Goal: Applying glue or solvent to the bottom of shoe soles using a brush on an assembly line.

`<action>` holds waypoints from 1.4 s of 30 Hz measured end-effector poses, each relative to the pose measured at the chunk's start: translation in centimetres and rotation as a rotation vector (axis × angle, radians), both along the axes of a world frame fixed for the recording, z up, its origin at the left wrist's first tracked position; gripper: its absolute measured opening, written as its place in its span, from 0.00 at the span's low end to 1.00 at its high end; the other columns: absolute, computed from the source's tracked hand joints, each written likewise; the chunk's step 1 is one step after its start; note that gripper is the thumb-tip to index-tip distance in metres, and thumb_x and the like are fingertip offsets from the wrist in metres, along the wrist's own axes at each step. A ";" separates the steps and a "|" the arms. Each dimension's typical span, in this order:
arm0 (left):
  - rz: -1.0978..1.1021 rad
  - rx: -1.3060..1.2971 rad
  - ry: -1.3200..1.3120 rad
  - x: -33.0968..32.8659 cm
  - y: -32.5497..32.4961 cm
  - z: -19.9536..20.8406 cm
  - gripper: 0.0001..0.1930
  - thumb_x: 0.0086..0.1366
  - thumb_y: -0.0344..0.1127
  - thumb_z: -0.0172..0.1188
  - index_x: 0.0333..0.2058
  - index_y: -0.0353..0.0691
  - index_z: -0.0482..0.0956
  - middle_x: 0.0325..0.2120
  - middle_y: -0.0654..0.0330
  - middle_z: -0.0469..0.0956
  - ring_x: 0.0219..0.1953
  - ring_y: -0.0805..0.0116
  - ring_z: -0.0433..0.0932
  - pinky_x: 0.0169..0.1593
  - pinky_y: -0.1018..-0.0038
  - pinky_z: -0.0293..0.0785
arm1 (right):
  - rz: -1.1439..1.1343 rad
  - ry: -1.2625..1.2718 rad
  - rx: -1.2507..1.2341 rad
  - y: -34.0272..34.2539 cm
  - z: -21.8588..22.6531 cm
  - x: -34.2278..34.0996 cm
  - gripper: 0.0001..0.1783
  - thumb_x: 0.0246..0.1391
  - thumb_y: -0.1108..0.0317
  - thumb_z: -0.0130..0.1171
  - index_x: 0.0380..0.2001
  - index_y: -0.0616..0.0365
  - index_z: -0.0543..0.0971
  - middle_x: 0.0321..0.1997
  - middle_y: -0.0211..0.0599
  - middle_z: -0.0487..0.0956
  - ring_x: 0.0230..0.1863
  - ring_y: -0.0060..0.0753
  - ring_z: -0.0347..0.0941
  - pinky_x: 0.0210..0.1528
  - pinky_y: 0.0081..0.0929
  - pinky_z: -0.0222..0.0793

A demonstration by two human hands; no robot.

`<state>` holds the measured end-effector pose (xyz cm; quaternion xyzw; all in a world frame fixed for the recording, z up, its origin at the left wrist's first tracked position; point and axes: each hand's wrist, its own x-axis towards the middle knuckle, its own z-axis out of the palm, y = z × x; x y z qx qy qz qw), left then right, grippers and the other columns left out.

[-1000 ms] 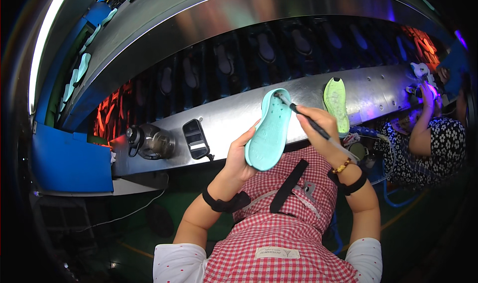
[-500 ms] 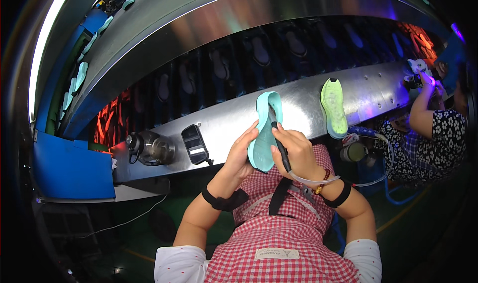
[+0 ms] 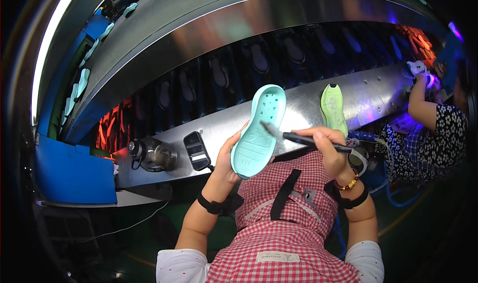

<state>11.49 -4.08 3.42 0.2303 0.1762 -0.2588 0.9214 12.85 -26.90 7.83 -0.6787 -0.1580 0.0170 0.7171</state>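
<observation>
My left hand holds a light teal shoe sole upright by its lower left edge, tread side toward me, toe end pointing up. My right hand grips a black-handled brush whose bristle tip touches the sole's right edge near the middle. Both hands are raised in front of a slanted metal ledge. A light green sole lies on that ledge just right of the brush hand.
A dark conveyor with several soles runs behind the ledge. A metal bottle and a black phone rest on the ledge at left. A blue box stands far left. Another person's arm works at right.
The teal sole has turned from edge-on to face me and tilted right. The brush hand has shifted right, with the bristles now at the sole's right edge.
</observation>
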 end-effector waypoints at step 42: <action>0.590 1.152 -0.383 24.5 20.4 22.6 0.39 0.58 0.51 0.49 0.61 0.37 0.44 0.62 0.52 0.44 0.63 0.60 0.46 0.63 0.63 0.40 | -0.331 0.519 0.595 -4.8 -6.2 0.3 0.14 0.43 0.80 0.57 0.37 0.65 0.71 0.37 0.44 0.76 0.32 0.27 0.73 0.37 0.18 0.70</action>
